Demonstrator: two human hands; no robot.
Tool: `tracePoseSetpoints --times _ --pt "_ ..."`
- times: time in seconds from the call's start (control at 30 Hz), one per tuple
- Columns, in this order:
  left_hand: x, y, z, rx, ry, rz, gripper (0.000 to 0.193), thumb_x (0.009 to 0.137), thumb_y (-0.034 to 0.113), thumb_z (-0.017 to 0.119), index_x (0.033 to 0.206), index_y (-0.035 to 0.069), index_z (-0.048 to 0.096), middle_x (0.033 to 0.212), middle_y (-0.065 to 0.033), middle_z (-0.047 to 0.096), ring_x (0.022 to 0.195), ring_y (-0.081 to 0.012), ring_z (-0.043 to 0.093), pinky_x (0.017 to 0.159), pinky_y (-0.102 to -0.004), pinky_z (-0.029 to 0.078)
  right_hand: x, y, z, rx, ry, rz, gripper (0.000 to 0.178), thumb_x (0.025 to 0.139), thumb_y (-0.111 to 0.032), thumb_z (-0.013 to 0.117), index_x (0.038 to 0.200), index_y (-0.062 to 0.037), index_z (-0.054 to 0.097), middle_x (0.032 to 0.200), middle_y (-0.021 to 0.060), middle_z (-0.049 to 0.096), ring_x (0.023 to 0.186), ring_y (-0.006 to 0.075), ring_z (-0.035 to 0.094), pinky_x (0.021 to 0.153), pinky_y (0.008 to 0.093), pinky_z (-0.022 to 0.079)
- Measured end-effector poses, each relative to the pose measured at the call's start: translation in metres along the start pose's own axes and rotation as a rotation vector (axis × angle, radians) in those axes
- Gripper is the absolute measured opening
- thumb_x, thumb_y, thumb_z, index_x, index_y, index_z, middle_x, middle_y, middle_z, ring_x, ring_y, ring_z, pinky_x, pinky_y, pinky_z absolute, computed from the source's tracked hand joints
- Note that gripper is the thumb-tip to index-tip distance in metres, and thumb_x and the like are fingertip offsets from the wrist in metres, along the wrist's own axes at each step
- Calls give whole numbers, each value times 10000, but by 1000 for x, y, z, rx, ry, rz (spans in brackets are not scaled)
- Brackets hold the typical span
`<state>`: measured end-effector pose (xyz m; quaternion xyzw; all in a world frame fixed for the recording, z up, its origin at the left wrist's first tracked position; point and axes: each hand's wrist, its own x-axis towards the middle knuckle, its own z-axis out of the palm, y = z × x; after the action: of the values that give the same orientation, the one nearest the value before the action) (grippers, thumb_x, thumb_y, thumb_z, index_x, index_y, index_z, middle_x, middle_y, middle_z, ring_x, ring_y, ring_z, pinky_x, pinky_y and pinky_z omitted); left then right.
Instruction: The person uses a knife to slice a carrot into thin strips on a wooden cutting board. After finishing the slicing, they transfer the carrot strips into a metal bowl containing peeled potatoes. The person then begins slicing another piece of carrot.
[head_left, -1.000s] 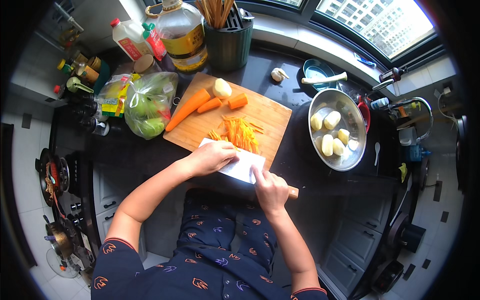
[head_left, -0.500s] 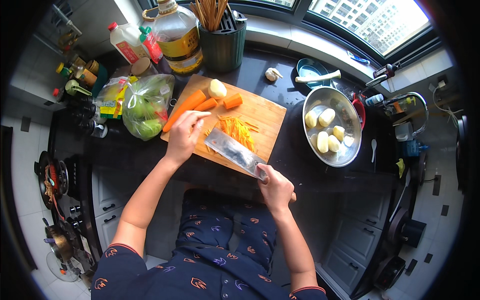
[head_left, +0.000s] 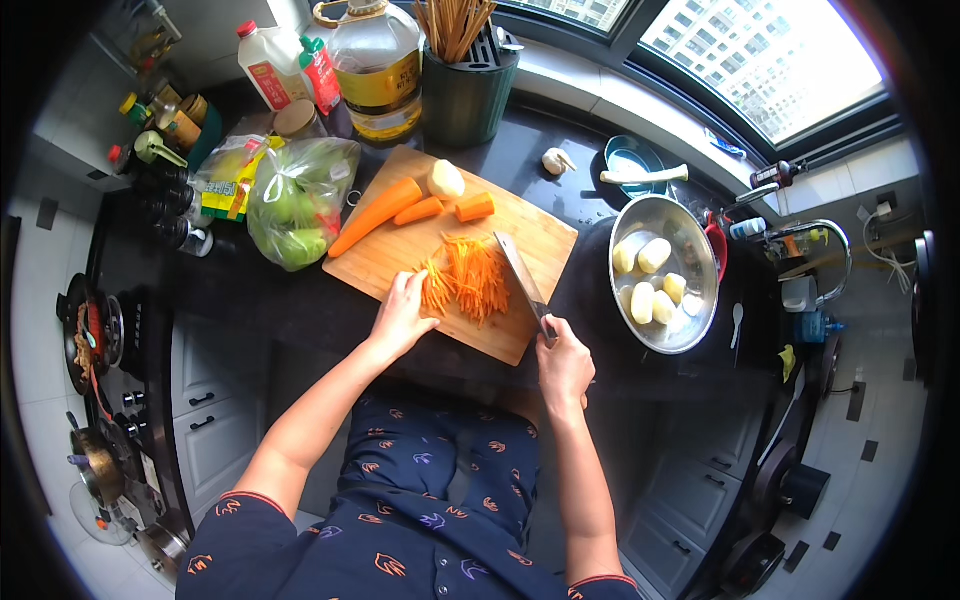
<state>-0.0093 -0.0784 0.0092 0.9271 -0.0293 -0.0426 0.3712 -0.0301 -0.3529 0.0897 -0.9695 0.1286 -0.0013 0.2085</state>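
A wooden cutting board (head_left: 548,240) lies on the dark counter with a heap of shredded carrot (head_left: 480,285) on it. My left hand (head_left: 398,318) rests at the heap's left side, thumb and fingers apart, fingertips touching the shreds. In my right hand (head_left: 566,368) is the handle of a cleaver (head_left: 521,275). Its blade stands nearly on edge along the heap's right side, pointing away from me. Toward the board's far side are a long carrot (head_left: 375,219), two shorter carrot pieces (head_left: 420,210) and a peeled potato (head_left: 446,180).
Right of the board stands a metal bowl (head_left: 655,212) with several peeled potatoes (head_left: 655,256). Garlic (head_left: 558,161) and a teal dish (head_left: 625,158) sit behind. Bagged green vegetables (head_left: 295,205), an oil jug (head_left: 375,75) and a chopstick holder (head_left: 468,105) line the left and back.
The cleaver has swung from lying flat at the near side of the shreds to edge-on at their right. My left hand has come down and nearer, onto the shreds. A small clump now sits leftward.
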Motion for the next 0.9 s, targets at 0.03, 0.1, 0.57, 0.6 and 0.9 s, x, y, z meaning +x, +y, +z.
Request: tracePoseSetpoints --times 0.03,0.1,0.57,0.6,0.9 --pt "4 6 4 25 -1 17 904 715 97 881 1478 11 404 1283 -162 457 1083 -285 611 928 -370 556 -3 -3 1 6 41 -59 149 870 -189 743 1014 -205 706 795 104 727 783 331 721 666 431 566" --pt "11 13 12 -33 -37 -10 920 718 97 880 1490 2 390 1291 -163 453 1092 -286 607 936 -366 554 -8 -5 5 29 -34 -60 176 876 -205 745 1048 -210 707 800 103 727 787 330 723 672 430 568" --pt "18 18 1 -27 -35 -60 1176 648 187 943 1584 37 248 1374 -187 403 1227 -352 534 1047 -401 491 25 55 -1 994 -523 402 142 1005 -225 665 935 -112 616 686 -26 605 521 45 515 472 203 429" --pt "21 20 2 -5 -11 -45 1188 643 188 945 1586 39 238 1385 -196 393 1271 -370 508 1080 -413 470 27 63 3 989 -539 393 142 1005 -228 667 937 -114 615 689 -27 605 528 45 519 478 205 434" --pt "40 48 3 10 -146 -83 1327 542 222 998 1603 78 215 1400 -218 365 1313 -404 471 1126 -446 434 15 64 32 1074 -698 385 156 1004 -226 676 982 -81 624 715 -7 623 540 58 530 486 222 448"
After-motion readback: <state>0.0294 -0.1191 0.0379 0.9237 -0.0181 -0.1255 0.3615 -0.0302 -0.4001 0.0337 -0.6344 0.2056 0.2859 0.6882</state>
